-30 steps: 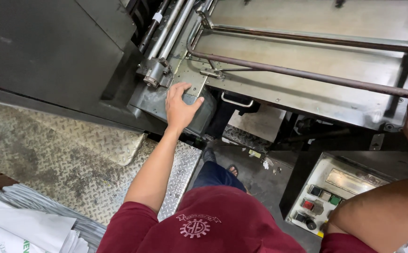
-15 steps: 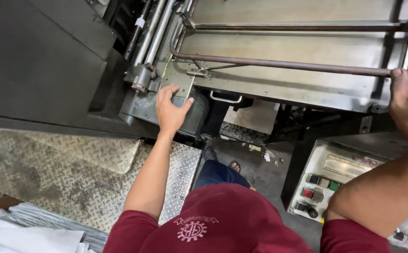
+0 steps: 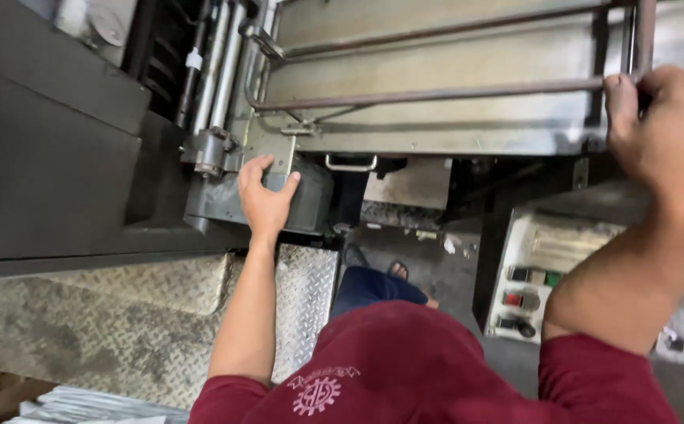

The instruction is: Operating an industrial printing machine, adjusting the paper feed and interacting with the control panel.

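- My left hand [image 3: 265, 200] lies flat, fingers slightly spread, on the grey metal housing [image 3: 310, 206] at the machine's corner.
- My right hand [image 3: 668, 129] curls its fingers round the brown guard rail [image 3: 436, 96], thumb up.
- Below sits a control panel [image 3: 534, 279].

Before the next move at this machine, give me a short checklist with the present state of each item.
1. Left hand braced on the grey machine block: ok.
2. Right hand gripping the metal bar: ok.
3. Feet on firm ground: one sandalled foot shows on the floor, the other cannot tell.
4. Fingers away from the rollers: ok, the left hand sits below them.
5. Control panel untouched: ok.
6. Machine stopped: cannot tell.
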